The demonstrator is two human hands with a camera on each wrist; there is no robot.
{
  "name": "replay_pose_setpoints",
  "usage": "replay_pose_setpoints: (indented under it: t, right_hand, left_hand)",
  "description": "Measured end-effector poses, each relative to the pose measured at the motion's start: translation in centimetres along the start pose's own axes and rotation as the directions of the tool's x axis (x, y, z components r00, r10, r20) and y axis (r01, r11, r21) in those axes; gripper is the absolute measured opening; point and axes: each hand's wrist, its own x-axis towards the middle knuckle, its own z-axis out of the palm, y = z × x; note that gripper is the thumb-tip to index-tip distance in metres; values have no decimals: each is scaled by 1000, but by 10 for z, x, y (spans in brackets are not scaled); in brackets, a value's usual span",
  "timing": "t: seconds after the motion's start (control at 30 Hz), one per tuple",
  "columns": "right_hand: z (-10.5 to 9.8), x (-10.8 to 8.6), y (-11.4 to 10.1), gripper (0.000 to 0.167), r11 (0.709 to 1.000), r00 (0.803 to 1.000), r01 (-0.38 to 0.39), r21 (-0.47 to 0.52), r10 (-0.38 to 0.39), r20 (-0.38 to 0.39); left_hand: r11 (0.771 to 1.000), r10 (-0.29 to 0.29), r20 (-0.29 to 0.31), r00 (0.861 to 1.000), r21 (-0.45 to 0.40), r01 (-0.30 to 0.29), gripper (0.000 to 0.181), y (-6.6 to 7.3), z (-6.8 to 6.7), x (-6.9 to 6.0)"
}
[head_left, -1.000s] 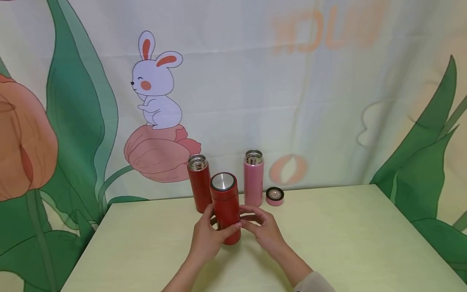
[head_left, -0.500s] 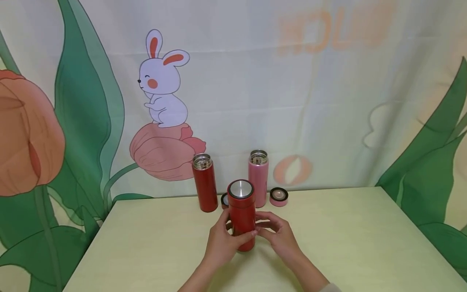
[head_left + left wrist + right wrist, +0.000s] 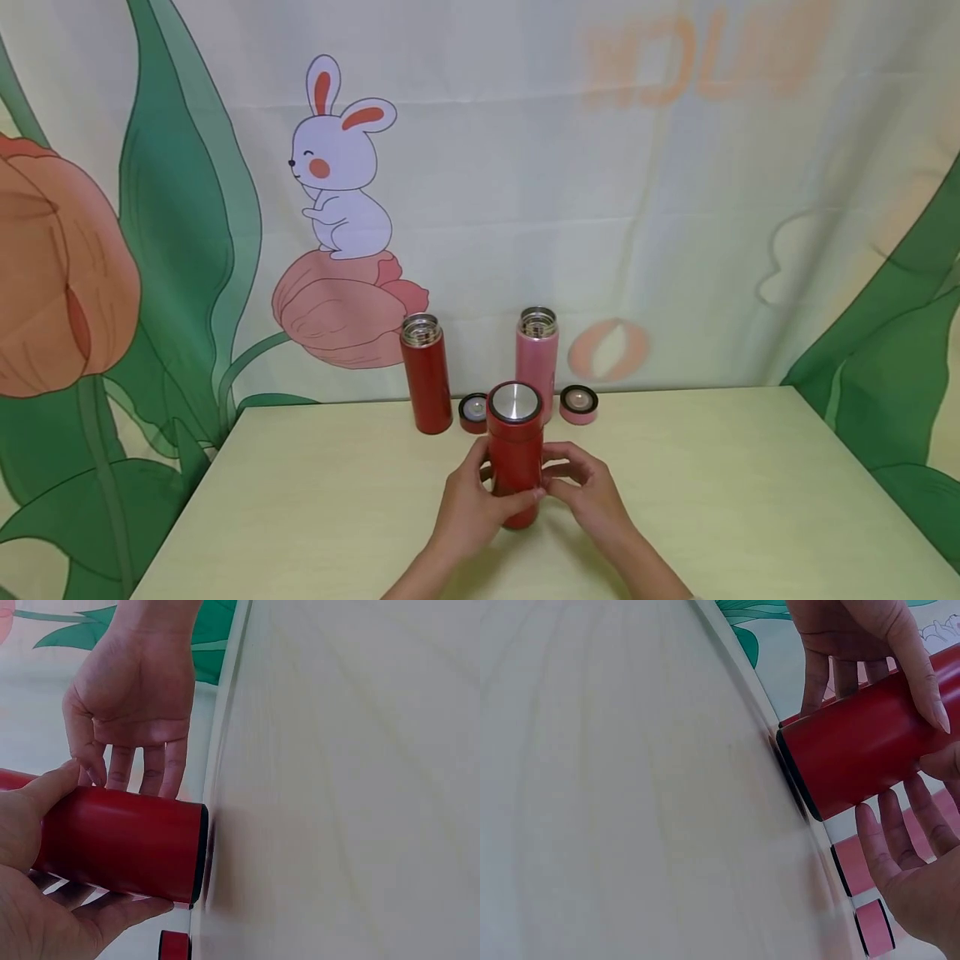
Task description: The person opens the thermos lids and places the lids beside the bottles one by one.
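A closed red thermos bottle with a silver-topped lid stands upright between both hands, at or just above the table. My left hand grips its lower body, with the thumb across the front and the fingers behind. On the other side, my right hand holds it by the fingertips, thumb in front. In the right wrist view the right fingers touch the side of the bottle. Behind stand an open red thermos and an open pink thermos, partly hidden by the held one.
A red lid lies upside down beside the open red thermos, partly covered by the held bottle. A pink lid lies to the right of the pink thermos. The pale table ends at a printed curtain behind.
Both hands have carried the red thermos to the right and nearer to me, uncovering the red lid behind. The view has also shifted slightly. The open bottles stay put.
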Motion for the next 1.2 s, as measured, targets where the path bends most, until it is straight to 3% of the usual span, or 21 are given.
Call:
replay_pose_setpoints:
  t: [0.63,1.2]
  right_hand:
    - [-9,-1,-2,32,999,997,30,-46,-26,76]
    - [-12,-1,-5,34,999,992,14,-49,-8,127]
  left_hand:
    - [1000,-10,37,999,7,10,63,3,7,-11]
    - [999,-1,56,998,32,0,69,1,6,-10]
